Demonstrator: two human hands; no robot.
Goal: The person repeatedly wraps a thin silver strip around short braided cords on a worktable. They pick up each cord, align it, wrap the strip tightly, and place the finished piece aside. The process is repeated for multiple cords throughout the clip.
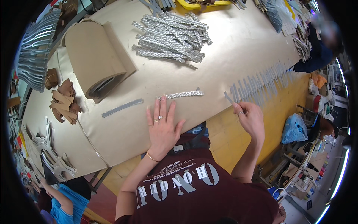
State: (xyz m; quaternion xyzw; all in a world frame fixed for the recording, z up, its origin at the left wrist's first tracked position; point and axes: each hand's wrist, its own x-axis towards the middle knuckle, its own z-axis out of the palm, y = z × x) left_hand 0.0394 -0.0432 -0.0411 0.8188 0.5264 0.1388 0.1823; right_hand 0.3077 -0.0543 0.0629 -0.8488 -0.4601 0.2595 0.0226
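Observation:
My left hand lies flat on the table with its fingers stretched out, the fingertips at the left end of a silvery braided strip. To the left of that hand, a flat grey strip rests by itself. At the table's near edge on the right, my right hand is closed in a pinch on the end of a thin grey strip. Beside it runs a row of similar narrow grey strips along the edge, several of them jutting past it.
A pile of braided strips lies at the far middle. Left of it stands a folded tan sheet roll, with brown scraps and pale cut pieces beyond. Another person in blue is at lower left; a second person's dark sleeve shows at right.

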